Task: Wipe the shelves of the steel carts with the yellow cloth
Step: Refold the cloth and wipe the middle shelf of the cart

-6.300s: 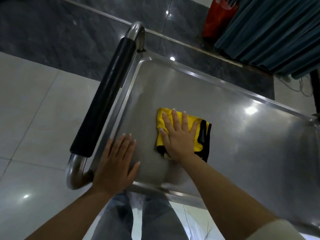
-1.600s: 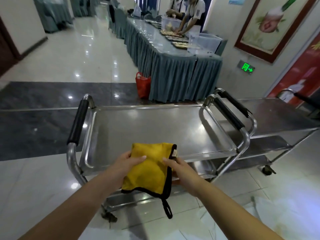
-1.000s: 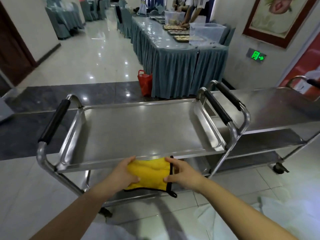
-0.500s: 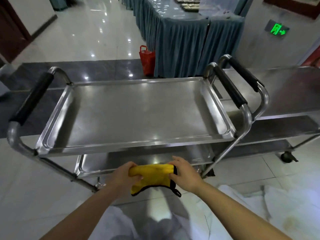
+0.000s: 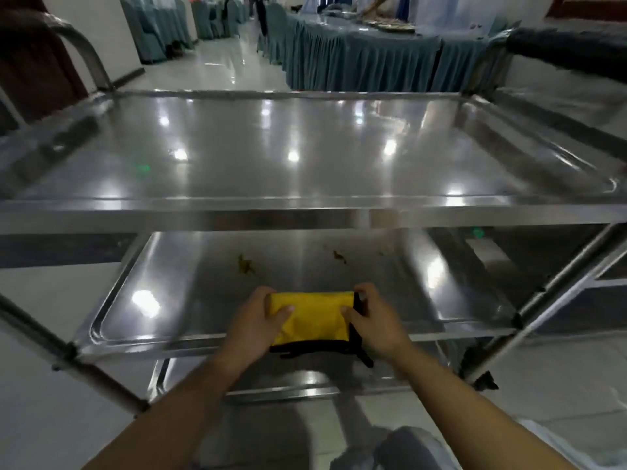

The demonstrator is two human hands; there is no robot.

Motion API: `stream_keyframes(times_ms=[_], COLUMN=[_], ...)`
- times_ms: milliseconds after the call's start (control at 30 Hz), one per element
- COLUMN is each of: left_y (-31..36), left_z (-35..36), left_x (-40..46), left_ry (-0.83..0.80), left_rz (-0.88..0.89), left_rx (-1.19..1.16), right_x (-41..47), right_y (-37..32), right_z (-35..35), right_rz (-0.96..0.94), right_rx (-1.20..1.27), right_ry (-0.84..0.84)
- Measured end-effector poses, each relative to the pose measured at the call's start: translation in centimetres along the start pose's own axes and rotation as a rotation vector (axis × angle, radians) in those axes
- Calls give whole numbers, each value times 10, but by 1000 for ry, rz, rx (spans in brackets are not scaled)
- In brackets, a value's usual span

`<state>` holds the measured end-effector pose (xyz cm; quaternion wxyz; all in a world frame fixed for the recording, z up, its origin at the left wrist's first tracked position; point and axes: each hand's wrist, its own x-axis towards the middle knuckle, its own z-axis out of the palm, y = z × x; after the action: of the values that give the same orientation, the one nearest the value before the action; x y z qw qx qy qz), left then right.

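- Cart (image 5: 305,212) fills the frame; middle shelf (image 5: 390,300) shows brown stains at centre.
- Both forearms reach up from the bottom edge.
- Left hand (image 5: 252,329) and right hand (image 5: 380,325) pinch the folded cloth (image 5: 310,317) by its ends, lower centre, over the middle shelf's near rim.

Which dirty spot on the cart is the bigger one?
Find the steel cart's middle shelf, under the shiny top shelf. Just beyond the yellow cloth are two brownish smears. The bigger smear is on the left, darker than the small one.

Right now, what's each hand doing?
Left hand: closed on the yellow cloth, gripping its left end.
Right hand: closed on the same cloth, gripping its right end.
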<state>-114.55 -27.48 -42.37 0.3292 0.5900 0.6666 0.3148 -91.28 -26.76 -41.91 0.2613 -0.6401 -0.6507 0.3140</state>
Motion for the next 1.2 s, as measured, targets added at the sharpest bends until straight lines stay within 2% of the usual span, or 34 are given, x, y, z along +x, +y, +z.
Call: stream_keyframes(times_ms=[200, 267, 333, 400, 467, 533, 567, 700, 867, 967, 1067, 1200], left_y=[-39, -45, -48, -52, -62, -74, -81, -107, -130, -134, -136, -134], left_z=[26, 31, 34, 33, 28, 20, 16, -6, -31, -26, -23, -24], left_x=[39, 39, 35, 30, 30, 34, 38, 47, 46, 46, 47, 41], left_ry=[123, 145, 185, 219, 221, 246, 263, 233, 190, 168, 182, 211], left_rz=[135, 145, 166, 217, 232, 212, 206, 171, 149, 152, 152, 163], left_rx=[104, 135, 202, 258, 314, 398, 463, 689, 800, 821, 802, 826], right_x=[32, 33, 30, 23, 18, 20, 24, 38, 48, 54, 56, 60], right_y=[30, 27, 19, 8, 0, -2, -1, 9, 42, 43, 24, -21], right_z=[30, 36, 43, 56, 77, 96, 101, 91, 49, 50, 82, 136], right_rz=[-148, -209, -363, -539, -615, -532, -490, -456, -321, -272, -321, -438], right_rx=[-66, -266, -462, -566, -631, -668, -688, -788, -820, -809, -795, -735], right_ry=[142, 242, 337, 289, 113, -52, -82, -65, -30, -45, -17, -83])
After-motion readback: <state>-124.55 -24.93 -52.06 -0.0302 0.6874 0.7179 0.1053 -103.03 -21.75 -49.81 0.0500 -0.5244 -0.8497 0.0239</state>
